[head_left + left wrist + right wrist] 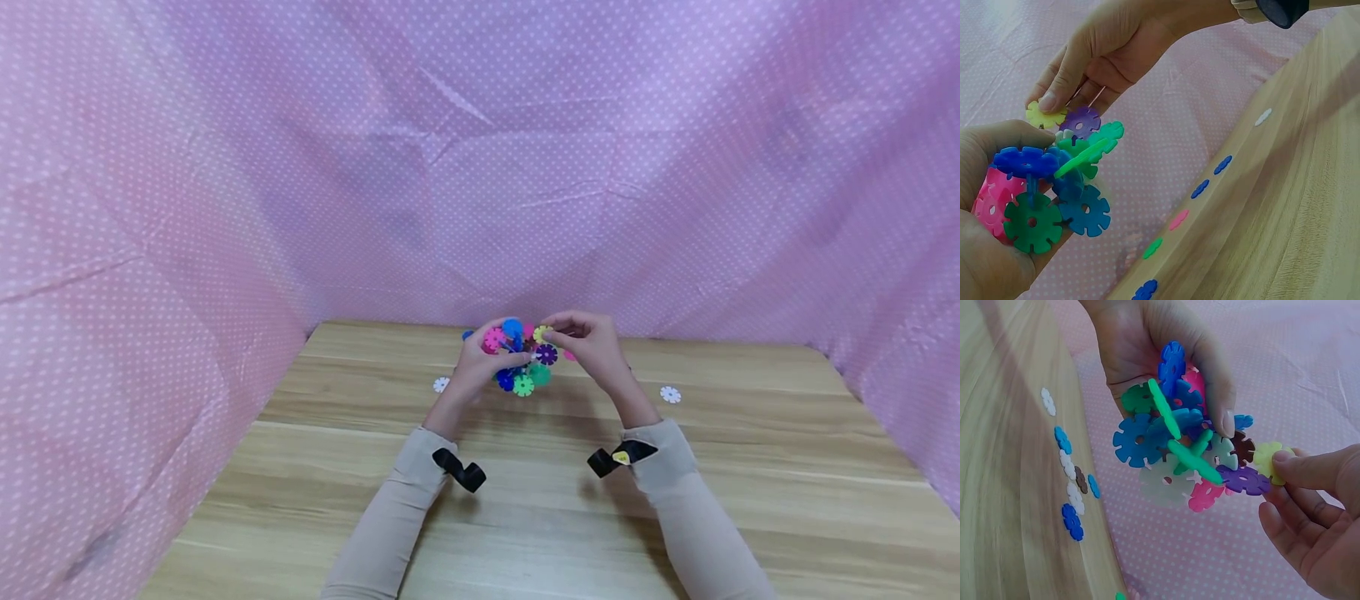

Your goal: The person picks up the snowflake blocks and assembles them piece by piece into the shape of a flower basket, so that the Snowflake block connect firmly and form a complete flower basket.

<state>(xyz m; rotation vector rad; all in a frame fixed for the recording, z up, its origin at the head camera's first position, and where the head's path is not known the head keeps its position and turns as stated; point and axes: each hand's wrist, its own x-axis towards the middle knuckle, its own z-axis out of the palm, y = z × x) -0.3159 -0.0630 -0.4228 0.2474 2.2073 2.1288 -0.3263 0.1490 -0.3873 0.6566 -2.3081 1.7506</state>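
Note:
My left hand (474, 367) grips a cluster of interlocked plastic snowflake discs (1138, 439), holding it above the far part of the table. The notched, flower-shaped pieces are blue, green, pink, purple, white and brown. Between thumb and fingers, my right hand (596, 346) pinches a yellow snowflake disc (1266, 462) at the cluster's right side. In the right wrist view the yellow disc meets the brown disc (1245, 449), just above a purple disc (1244, 480). The left thumb lies across the cluster near a white disc (1224, 450). Left fingers are partly hidden behind the pieces.
Loose discs lie along the wooden table's (525, 517) far side, among them a pink disc (1179, 220), a green disc (1153, 248) and a light blue disc (1063, 440). One white disc (670, 394) sits apart at right. A pink dotted curtain (450, 183) surrounds the table.

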